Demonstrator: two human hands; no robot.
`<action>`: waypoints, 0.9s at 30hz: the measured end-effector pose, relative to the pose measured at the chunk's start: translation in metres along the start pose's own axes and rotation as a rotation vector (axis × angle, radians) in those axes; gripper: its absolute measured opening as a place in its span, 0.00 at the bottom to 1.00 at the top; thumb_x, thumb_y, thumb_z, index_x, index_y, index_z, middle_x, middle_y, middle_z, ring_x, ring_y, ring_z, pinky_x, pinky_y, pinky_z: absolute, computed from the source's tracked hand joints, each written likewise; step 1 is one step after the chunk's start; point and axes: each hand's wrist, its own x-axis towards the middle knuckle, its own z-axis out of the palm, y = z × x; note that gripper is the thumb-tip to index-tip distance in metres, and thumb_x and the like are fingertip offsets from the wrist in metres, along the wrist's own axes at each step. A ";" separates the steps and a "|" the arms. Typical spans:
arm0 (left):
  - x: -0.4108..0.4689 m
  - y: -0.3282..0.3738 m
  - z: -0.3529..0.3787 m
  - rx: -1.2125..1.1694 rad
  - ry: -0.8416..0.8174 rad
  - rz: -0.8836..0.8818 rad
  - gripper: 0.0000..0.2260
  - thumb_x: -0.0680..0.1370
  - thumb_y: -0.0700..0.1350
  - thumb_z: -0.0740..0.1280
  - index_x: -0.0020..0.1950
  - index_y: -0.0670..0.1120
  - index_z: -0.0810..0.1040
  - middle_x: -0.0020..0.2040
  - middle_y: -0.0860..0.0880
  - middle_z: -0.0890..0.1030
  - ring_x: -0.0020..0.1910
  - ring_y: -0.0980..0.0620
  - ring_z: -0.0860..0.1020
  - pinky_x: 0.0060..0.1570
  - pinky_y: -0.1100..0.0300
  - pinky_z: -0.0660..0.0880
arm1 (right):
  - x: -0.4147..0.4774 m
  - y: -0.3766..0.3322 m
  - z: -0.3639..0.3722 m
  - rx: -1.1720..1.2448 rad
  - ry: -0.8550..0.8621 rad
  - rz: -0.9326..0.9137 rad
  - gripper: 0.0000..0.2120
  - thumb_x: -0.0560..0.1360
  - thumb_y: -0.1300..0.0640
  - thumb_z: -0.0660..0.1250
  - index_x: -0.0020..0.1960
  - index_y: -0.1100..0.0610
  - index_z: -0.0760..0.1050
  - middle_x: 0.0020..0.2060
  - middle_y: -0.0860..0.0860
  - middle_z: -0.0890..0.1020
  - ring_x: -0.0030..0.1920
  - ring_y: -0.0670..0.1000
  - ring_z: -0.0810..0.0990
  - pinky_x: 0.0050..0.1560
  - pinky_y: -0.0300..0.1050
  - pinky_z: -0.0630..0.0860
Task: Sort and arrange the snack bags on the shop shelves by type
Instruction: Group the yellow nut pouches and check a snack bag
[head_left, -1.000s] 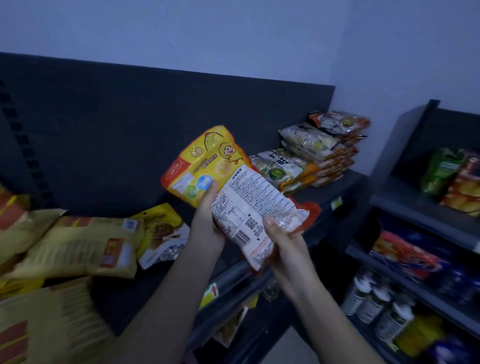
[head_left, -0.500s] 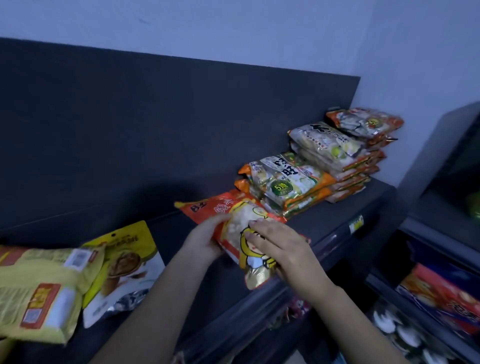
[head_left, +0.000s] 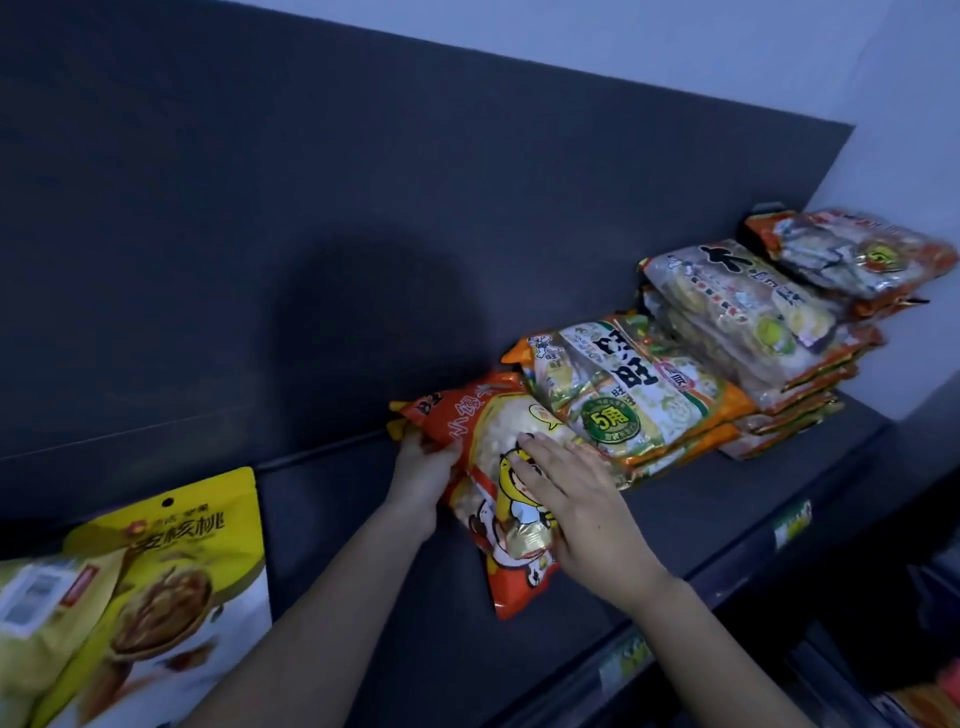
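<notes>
Dark shelf (head_left: 675, 519) is running 8 to 3 o'clock. Rice cracker stacks (head_left: 727, 343) are sitting at 2 o'clock. Walnut pouch (head_left: 171, 571) is leaning at 8 o'clock. Orange snack bag (head_left: 519, 566) is lying on the shelf just below centre, its 1 o'clock side touching the nearest stack. Likely placing step: should be squaring it along that stack and pressing lightly, as puffy film is probably sliding easily. Bag is showing a pale-puff window and a cartoon figure. Right hand (head_left: 576, 514) is pressing flat on top, grip apart. Left hand (head_left: 421, 483) is holding the 10 o'clock edge, grip clamped on the bag.
</notes>
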 end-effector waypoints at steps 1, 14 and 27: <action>0.001 0.001 0.000 0.030 -0.004 -0.006 0.19 0.77 0.39 0.66 0.68 0.44 0.70 0.61 0.44 0.78 0.57 0.46 0.78 0.50 0.55 0.74 | 0.001 0.000 0.001 0.032 -0.010 0.003 0.40 0.59 0.66 0.68 0.71 0.57 0.65 0.71 0.55 0.66 0.73 0.52 0.58 0.74 0.44 0.45; -0.049 -0.008 0.008 0.050 0.165 0.070 0.07 0.77 0.35 0.64 0.54 0.40 0.76 0.42 0.45 0.80 0.39 0.52 0.79 0.42 0.61 0.77 | -0.012 -0.014 -0.011 0.376 -0.099 -0.303 0.28 0.69 0.54 0.59 0.69 0.52 0.67 0.67 0.45 0.72 0.72 0.44 0.60 0.74 0.42 0.46; -0.255 -0.005 -0.150 0.709 0.800 0.452 0.08 0.75 0.36 0.66 0.44 0.49 0.75 0.37 0.53 0.78 0.33 0.63 0.75 0.36 0.71 0.69 | 0.026 -0.188 -0.011 0.638 -0.072 -0.616 0.12 0.65 0.58 0.65 0.48 0.51 0.81 0.41 0.45 0.84 0.43 0.47 0.80 0.42 0.40 0.75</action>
